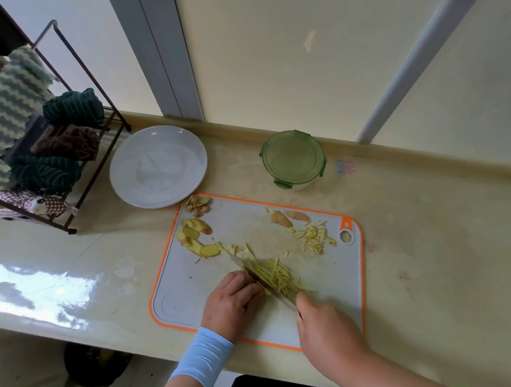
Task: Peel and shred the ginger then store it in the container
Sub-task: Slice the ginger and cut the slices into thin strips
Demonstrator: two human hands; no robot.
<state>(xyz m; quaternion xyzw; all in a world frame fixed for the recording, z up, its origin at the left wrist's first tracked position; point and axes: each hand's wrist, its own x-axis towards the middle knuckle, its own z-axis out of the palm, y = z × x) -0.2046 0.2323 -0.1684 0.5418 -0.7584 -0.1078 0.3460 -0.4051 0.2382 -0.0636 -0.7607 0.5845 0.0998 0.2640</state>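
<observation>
The ginger shreds (278, 276) lie in a loose yellow heap at about 6 o'clock on the cutting board (177, 301). They sit right against the blade of the knife (271, 288), which slants from 10 to 4 o'clock. My right fingers (308, 305) are wrapped round the handle (it is hidden in my palm). My left fingers (247, 287) are curled against the blade's left side; whether they pin a piece beneath I cannot tell. A pale blue wristband (204, 359) sits on that wrist.

At 2 o'clock on the board lies a second pile of shreds (313, 237), with two ginger lumps (281, 219) just above it. Ginger slices (195, 237) are at 10 o'clock and peel scraps (197, 205) at the 11 o'clock corner. Beyond the board on the tabletop (416, 237), the green-lidded container (293, 159) stands closed at 1 o'clock and a white plate (158, 165) at 11 o'clock.
</observation>
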